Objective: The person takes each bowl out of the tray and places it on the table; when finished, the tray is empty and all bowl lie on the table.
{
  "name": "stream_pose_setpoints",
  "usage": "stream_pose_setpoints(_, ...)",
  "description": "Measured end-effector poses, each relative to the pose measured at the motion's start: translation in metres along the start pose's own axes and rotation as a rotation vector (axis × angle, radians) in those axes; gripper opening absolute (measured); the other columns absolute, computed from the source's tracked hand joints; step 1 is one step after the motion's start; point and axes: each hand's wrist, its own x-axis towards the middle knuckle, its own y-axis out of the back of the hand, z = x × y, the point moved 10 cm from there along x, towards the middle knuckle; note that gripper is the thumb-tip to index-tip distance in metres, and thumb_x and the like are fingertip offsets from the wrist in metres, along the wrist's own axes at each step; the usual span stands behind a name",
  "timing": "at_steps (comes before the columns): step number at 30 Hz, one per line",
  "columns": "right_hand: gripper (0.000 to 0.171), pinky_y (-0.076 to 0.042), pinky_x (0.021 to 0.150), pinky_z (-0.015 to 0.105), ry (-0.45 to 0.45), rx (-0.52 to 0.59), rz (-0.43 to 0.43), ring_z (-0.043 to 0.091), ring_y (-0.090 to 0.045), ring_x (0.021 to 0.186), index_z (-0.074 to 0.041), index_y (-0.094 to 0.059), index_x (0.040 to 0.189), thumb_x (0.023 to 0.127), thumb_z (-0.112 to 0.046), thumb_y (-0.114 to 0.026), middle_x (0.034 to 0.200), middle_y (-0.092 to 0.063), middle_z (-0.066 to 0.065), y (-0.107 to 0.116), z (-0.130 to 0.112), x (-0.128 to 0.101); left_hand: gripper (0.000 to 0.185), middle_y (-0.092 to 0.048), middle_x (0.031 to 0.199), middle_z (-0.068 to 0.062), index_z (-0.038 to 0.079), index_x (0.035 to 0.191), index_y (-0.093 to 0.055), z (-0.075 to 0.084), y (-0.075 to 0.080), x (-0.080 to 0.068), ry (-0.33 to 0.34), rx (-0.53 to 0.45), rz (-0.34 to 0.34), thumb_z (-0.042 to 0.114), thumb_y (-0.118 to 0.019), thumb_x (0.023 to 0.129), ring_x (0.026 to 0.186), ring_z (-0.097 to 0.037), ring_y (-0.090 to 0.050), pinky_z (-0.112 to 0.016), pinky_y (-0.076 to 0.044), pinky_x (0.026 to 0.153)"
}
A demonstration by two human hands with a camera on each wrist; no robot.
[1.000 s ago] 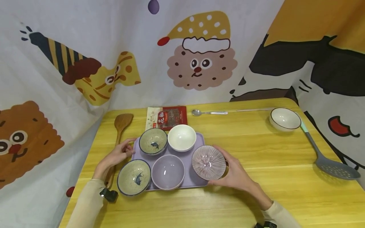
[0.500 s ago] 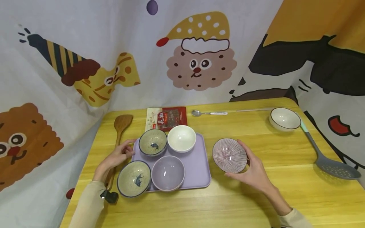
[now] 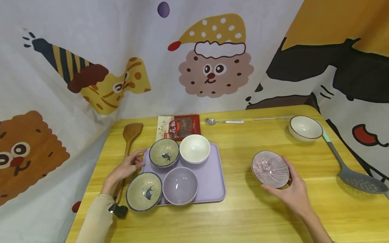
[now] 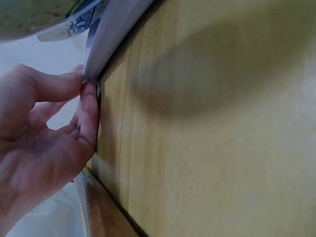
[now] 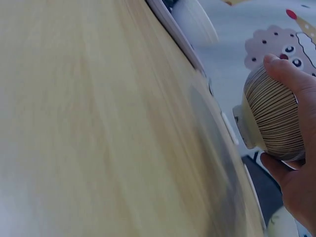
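Head view: my right hand cups the striped bowl clear above the tabletop, right of the tray my left hand pinches; glazed, brittle, probably slick, so I'd hold under the rim.

We see a pink bowl with fine dark lines fanning from its centre, brown-striped on its outside. The tray is pale lilac and carries a lilac bowl, a plain white bowl and two speckled beige bowls with blue rims and a blue fish. The surface is yellow wood grain. The far bowl is white with a dark rim; the skimmer is grey with a mint handle.
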Motion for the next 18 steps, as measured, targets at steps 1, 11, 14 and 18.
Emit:
stream_pose_setpoints(1, 0.121, -0.041, 0.089, 0.000, -0.011, -0.004, 0.010, -0.013, -0.049, 0.110, -0.013, -0.031, 0.159, 0.058, -0.002, -0.097, 0.142, -0.049, 0.030, 0.004, 0.003, 0.000, 0.059, -0.058, 0.095, -0.018, -0.003, 0.150, -0.041, -0.001, 0.000, 0.000, 0.003, -0.003, 0.004, -0.002, -0.061, 0.095, 0.078, -0.014, -0.052, -0.023, -0.047, 0.067)
stream_pose_setpoints(11, 0.116, -0.041, 0.082, -0.001, -0.149, -0.052, 0.135, -0.012, -0.048, 0.104, -0.016, -0.027, 0.161, 0.066, -0.004, -0.093, 0.144, -0.047, 0.031, 0.046, 0.033, 0.001, 0.059, -0.058, 0.095, -0.018, -0.003, 0.150, -0.041, 0.000, 0.001, 0.000, -0.009, -0.016, -0.001, -0.002, -0.061, 0.095, 0.077, -0.013, -0.052, -0.022, -0.047, 0.067)
stream_pose_setpoints(14, 0.114, -0.041, 0.080, 0.000, -0.191, -0.045, 0.182, -0.009, -0.050, 0.104, -0.017, -0.029, 0.160, 0.067, -0.003, -0.092, 0.141, -0.048, 0.028, 0.056, 0.042, 0.003, 0.058, -0.058, 0.095, -0.018, -0.004, 0.149, -0.041, 0.000, 0.001, 0.000, -0.012, -0.021, 0.000, -0.003, -0.061, 0.095, 0.076, -0.012, -0.052, -0.022, -0.046, 0.066)
stream_pose_setpoints(18, 0.110, -0.041, 0.082, 0.001, -0.246, -0.019, 0.237, -0.001, -0.051, 0.110, -0.017, -0.032, 0.159, 0.068, 0.000, -0.091, 0.140, -0.048, 0.020, 0.069, 0.052, 0.006, 0.058, -0.057, 0.094, -0.018, -0.004, 0.149, -0.042, 0.000, 0.001, 0.000, -0.011, -0.013, 0.009, -0.003, -0.061, 0.094, 0.076, -0.012, -0.051, -0.021, -0.046, 0.066)
